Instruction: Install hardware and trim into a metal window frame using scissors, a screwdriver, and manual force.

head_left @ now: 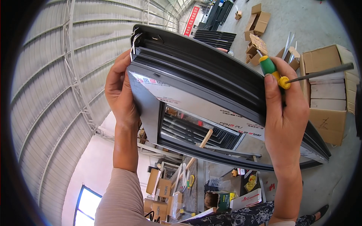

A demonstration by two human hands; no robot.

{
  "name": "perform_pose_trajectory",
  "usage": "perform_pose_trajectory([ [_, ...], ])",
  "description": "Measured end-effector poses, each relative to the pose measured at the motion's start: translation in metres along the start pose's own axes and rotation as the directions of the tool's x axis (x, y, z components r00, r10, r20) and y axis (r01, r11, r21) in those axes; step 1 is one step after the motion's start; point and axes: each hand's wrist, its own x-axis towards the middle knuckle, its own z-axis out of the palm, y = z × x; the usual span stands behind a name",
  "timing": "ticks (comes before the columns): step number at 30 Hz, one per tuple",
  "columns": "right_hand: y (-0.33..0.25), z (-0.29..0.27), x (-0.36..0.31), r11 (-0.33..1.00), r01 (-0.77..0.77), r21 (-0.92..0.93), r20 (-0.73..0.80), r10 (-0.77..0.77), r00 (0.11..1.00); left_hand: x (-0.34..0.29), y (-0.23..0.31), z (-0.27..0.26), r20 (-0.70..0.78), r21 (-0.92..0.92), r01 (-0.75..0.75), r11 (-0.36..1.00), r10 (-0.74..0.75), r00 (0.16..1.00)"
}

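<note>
A dark grey metal window frame [196,79] is raised and tilted in front of me, with printed protective film [211,111] along its face and an opening in its middle. My left hand [122,88] is closed around its left end, fingers behind the corner. My right hand [286,116] grips the long upper edge farther right, thumb on the near side. Between that thumb and fingers sit a green-and-yellow tool handle [268,65] with a short metal tip and a yellow-ended handle [284,82] with a long dark shaft [320,73]. Whether these are two separate tools I cannot tell.
Open cardboard boxes [326,116] stand on the floor at right. Dark metal profiles [215,39] lie at the back. Below the frame, a cluttered bench holds green-and-yellow pliers [191,182], small boxes [164,187] and a white carton [247,199]. A person's shod foot [321,212] shows at lower right.
</note>
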Motion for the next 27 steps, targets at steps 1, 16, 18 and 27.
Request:
perform_pose_trajectory([
  [1,0.001,-0.002,0.000,1.000,-0.003,-0.009,0.002,0.003,1.000,0.000,-0.001,0.002,-0.009,-0.007,0.013,1.000,-0.013,1.000],
  [16,-0.012,0.004,-0.004,1.000,-0.002,-0.003,-0.055,0.002,0.998,-0.006,0.028,-0.002,0.293,0.307,-0.220,0.926,0.127,0.948],
  [18,-0.014,0.000,-0.005,0.999,0.001,-0.040,-0.053,-0.003,0.999,-0.007,0.039,0.002,0.308,0.358,-0.257,0.898,0.146,0.940],
  [27,-0.032,-0.025,-0.016,0.951,-0.105,-0.291,-0.043,0.097,0.994,-0.031,0.045,0.008,0.253,0.343,-0.269,0.900,0.188,0.949],
])
